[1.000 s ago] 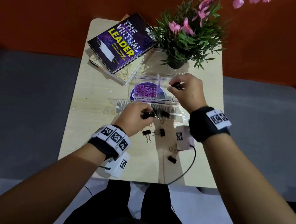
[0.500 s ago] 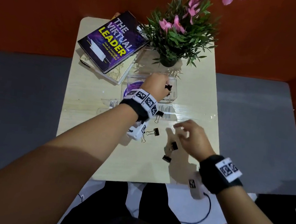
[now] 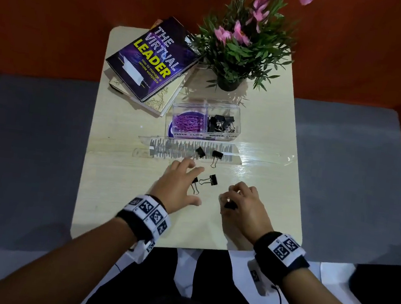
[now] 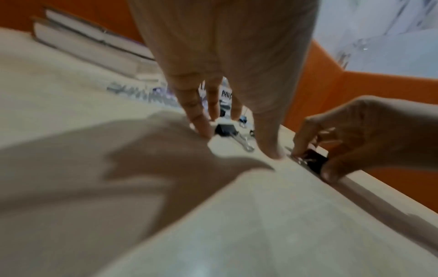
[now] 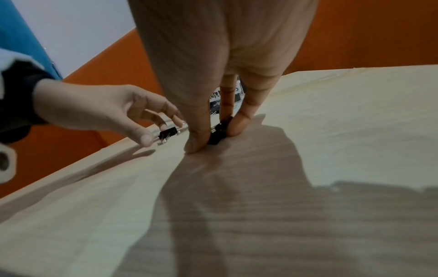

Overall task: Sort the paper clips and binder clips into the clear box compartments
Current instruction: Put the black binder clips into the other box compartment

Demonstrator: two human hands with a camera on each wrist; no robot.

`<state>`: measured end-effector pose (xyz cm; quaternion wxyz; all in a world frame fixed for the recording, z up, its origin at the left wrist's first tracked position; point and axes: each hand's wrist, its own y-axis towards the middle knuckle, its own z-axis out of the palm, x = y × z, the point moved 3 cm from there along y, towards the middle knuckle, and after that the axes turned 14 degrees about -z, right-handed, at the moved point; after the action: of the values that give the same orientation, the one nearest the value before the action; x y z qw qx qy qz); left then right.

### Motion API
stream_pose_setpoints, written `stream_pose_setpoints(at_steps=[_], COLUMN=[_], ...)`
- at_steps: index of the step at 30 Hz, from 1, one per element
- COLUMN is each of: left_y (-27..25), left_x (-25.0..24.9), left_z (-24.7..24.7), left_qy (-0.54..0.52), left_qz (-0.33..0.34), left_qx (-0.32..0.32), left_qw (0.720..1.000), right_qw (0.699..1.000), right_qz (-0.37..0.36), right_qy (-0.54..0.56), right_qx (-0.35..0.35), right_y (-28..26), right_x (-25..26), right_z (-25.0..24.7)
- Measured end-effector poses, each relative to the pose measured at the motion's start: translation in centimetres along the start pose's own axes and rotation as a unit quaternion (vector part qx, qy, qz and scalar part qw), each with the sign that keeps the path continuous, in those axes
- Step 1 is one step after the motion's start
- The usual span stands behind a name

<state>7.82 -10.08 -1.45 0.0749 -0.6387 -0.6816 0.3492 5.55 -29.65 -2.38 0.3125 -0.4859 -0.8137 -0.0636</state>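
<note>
The clear box (image 3: 238,121) stands mid-table, with purple paper clips (image 3: 188,123) in its left compartment and black binder clips (image 3: 220,125) in its right. Loose binder clips lie in front: two on the taped strip (image 3: 200,151) (image 3: 217,154) and one nearer (image 3: 212,179). My left hand (image 3: 196,185) is spread over another binder clip (image 4: 225,129), with fingers and thumb on either side of it and no grip. My right hand (image 3: 229,199) pinches a binder clip (image 5: 218,133) between thumb and fingers, down on the table.
A stack of books (image 3: 152,61) lies at the back left and a potted plant (image 3: 235,54) at the back centre. A shiny tape strip (image 3: 265,157) crosses the pale wooden table (image 3: 122,192). A grey surface surrounds the table.
My left hand has come back from the box's right compartment to the loose clips. My right hand has settled on a clip near the front and now pinches it.
</note>
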Motion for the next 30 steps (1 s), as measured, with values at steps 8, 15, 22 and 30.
stream_pose_setpoints(at_steps=[8,15,22,30], left_y=[0.7,1.2,1.9,2.2], left_x=[-0.4,0.0,1.7,-0.5], left_z=[0.7,0.3,-0.4,-0.5], left_qy=[-0.053,-0.073,-0.307,-0.453], left_qz=[0.010,-0.007,-0.151,-0.196], left_qx=[-0.089,-0.106,-0.136,0.000], left_qw=[0.995,0.992,0.930,0.870], right_qw=[0.999,0.998,0.895,0.989], right_qz=[0.008,0.008,0.175,0.031], right_qy=[0.044,0.040,0.325,0.142], right_qx=[-0.016,-0.041,-0.252,-0.038], right_y=[0.8,1.6,1.2,1.3], right_x=[-0.2,-0.2,-1.6,-0.9], right_z=[-0.3,-0.6,-1.7,-1.3])
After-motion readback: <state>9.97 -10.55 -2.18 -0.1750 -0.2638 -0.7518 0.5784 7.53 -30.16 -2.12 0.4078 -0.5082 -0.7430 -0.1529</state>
